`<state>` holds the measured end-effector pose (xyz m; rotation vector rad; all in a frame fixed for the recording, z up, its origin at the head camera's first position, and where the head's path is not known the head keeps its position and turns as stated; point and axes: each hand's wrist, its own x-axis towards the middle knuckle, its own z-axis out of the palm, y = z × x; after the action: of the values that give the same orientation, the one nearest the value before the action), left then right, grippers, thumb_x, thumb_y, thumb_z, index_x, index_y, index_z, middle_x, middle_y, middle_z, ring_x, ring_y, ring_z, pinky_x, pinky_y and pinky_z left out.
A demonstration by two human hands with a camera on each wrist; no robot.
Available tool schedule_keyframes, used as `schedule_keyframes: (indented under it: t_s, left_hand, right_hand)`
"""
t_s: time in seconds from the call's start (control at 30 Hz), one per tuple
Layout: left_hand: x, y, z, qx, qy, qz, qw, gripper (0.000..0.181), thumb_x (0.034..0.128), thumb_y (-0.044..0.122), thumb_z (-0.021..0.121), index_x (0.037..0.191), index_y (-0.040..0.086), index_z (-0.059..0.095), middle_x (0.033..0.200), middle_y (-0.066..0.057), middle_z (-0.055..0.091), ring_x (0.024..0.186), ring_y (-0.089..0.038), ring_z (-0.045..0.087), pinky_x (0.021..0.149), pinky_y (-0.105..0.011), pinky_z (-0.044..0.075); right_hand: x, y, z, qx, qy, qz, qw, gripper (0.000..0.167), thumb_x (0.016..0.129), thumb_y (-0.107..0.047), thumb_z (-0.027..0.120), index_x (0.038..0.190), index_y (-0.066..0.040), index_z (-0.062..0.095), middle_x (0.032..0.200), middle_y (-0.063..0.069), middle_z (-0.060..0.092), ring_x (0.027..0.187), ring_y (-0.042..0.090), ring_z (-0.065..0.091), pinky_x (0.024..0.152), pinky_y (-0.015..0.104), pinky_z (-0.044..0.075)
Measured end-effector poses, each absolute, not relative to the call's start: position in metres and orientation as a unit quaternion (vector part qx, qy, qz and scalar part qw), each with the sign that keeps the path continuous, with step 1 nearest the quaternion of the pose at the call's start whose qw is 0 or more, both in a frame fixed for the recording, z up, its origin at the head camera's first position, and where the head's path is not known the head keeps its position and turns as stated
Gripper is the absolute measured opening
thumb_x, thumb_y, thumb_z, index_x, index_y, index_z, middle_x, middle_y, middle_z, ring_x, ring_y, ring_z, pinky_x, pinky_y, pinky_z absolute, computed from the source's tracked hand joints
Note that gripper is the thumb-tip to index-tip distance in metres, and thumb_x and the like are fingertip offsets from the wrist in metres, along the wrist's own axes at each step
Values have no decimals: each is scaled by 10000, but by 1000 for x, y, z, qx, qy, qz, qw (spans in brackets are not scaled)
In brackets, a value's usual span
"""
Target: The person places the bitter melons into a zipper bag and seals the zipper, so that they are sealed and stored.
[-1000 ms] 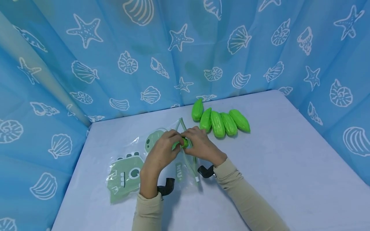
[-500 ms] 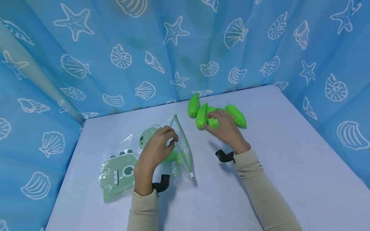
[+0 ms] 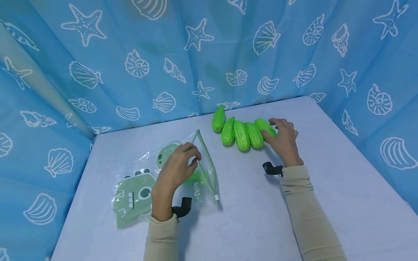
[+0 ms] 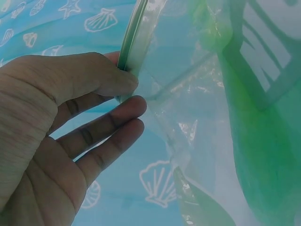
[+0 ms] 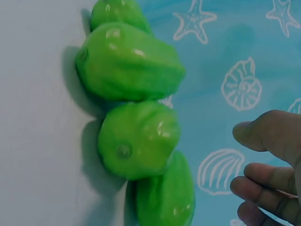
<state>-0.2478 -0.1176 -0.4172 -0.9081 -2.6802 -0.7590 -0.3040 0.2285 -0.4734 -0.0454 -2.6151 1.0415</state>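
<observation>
My left hand (image 3: 176,168) pinches the zip edge of a clear zip bag (image 3: 135,194) printed with a green monster; in the left wrist view, its thumb (image 4: 117,82) presses on the green zip strip (image 4: 131,40). The bag lies flat, its mouth parted to the right. Inside shows one glossy green gourd-like vegetable (image 3: 196,177), blurred through the plastic. My right hand (image 3: 283,139) hovers by the rightmost of several similar green gourds (image 3: 263,126), thumb and fingers spread. In the right wrist view, a gap separates those fingers (image 5: 249,188) from the nearest gourd (image 5: 167,193).
The loose gourds, one of them a ridged gourd (image 3: 241,136), lie in a row near the back edge of the white table (image 3: 248,224). A blue curtain (image 3: 209,61) with white shells surrounds the table. A white slider (image 3: 216,197) sits on the bag's zip.
Both hands worked at a green gourd in the bag's mouth; it now lies inside. My right hand let go and moved right across the row to the rightmost gourd. My left hand stayed at the bag.
</observation>
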Motion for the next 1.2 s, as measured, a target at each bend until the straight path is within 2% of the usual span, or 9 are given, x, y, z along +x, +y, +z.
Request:
schedule_keyframes:
  t_s: [0.2, 0.77, 0.97, 1.2]
  left_hand:
    - [-248, -118, -417, -305, -910, -258, 106, 171, 856, -92, 694, 888, 74, 720, 1038, -52, 639, 972, -232, 585, 837, -348, 530]
    - [-248, -115, -419, -302, -913, -256, 102, 165, 850, -80, 715, 886, 81, 722, 1045, -49, 643, 974, -221, 585, 837, -334, 534]
    - [-248, -114, -421, -296, -915, -257, 99, 166, 852, -76, 717, 885, 86, 724, 1046, -45, 648, 984, -216, 587, 848, -332, 536]
    - [-249, -114, -421, -297, -915, -257, 95, 166, 854, -75, 713, 884, 88, 719, 1039, -40, 642, 974, -214, 583, 847, -334, 531]
  right_hand:
    - [-307, 237, -482, -40, -919, 366, 141, 541, 959, -294, 668, 1376, 25, 533, 1330, 220, 515, 1258, 411, 366, 940, 570, 237]
    - [-312, 249, -507, -78, -928, 352, 98, 603, 947, -341, 668, 1350, 83, 522, 1280, 275, 529, 1193, 466, 392, 915, 602, 251]
    - [-313, 250, -514, -78, -922, 364, 110, 569, 941, -311, 695, 1321, 89, 553, 1267, 281, 559, 1162, 457, 435, 911, 590, 260]
    - [-311, 253, -511, -99, -905, 388, 143, 531, 910, -306, 724, 1270, 67, 609, 1204, 249, 599, 1116, 412, 471, 970, 591, 243]
